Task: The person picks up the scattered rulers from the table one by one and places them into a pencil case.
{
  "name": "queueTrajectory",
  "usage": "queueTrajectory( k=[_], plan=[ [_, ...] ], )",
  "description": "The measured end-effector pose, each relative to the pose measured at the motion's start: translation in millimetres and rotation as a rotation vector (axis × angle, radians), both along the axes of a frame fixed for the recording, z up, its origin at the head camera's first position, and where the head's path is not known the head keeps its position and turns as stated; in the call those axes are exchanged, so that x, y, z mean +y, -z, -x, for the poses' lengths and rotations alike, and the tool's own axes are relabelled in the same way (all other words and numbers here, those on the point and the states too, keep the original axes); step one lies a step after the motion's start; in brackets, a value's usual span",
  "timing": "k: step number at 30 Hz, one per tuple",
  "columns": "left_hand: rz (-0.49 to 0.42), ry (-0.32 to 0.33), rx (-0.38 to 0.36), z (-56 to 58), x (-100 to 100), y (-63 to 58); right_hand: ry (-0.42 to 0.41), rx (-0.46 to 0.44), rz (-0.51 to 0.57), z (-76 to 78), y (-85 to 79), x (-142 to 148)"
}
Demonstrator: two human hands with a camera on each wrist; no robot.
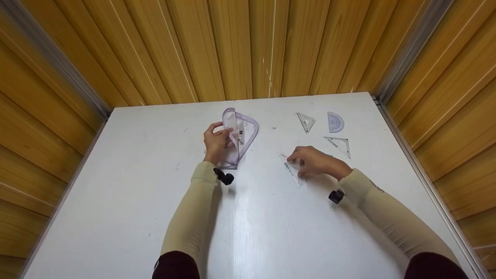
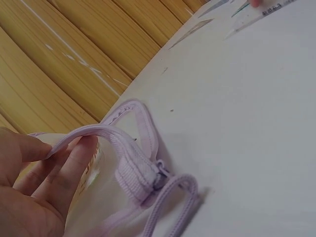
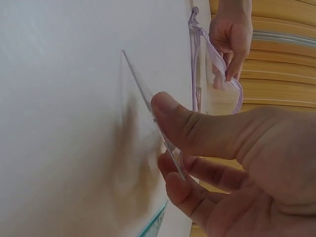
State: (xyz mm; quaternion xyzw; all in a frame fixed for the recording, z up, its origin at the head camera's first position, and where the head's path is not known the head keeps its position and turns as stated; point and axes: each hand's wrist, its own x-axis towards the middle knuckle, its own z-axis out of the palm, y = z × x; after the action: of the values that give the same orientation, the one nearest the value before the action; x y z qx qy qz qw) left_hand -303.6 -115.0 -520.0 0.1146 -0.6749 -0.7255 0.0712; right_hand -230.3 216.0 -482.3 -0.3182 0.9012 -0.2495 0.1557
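My left hand (image 1: 216,141) pinches the lifted edge of a clear zip pouch (image 1: 254,133) with lilac trim. The left wrist view shows its raised lilac band (image 2: 133,170) between thumb and fingers, and the pouch gapes. A printed label (image 1: 241,132) shows through the clear side. To the right, my right hand (image 1: 316,161) holds a clear set square (image 1: 288,170) just above the table. In the right wrist view the set square (image 3: 140,89) is seen nearly edge-on, tilted, between thumb and fingertips.
Beyond my right hand lie two more clear set squares (image 1: 307,123) (image 1: 343,144) and a bluish protractor (image 1: 335,122). A teal-edged clear piece (image 3: 154,223) lies below the right hand. The white table (image 1: 116,186) meets wood-patterned walls (image 1: 232,50) at back and sides.
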Motion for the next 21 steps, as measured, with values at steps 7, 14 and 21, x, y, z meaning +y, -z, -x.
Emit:
queueTrajectory(
  k=[7, 14, 21],
  plan=[
    [0.005, -0.001, 0.001, -0.4, -0.2, 0.0, 0.032, -0.056, -0.001, 3.9, -4.8, 4.2],
    [-0.009, 0.01, -0.007, 0.0, 0.3, 0.9, 0.06, -0.021, 0.01, 4.1, -5.8, 10.0],
    [-0.012, 0.006, -0.011, 1.5, 0.5, 2.0, 0.107, -0.002, 0.047, 6.9, -3.9, 14.0]
  ],
)
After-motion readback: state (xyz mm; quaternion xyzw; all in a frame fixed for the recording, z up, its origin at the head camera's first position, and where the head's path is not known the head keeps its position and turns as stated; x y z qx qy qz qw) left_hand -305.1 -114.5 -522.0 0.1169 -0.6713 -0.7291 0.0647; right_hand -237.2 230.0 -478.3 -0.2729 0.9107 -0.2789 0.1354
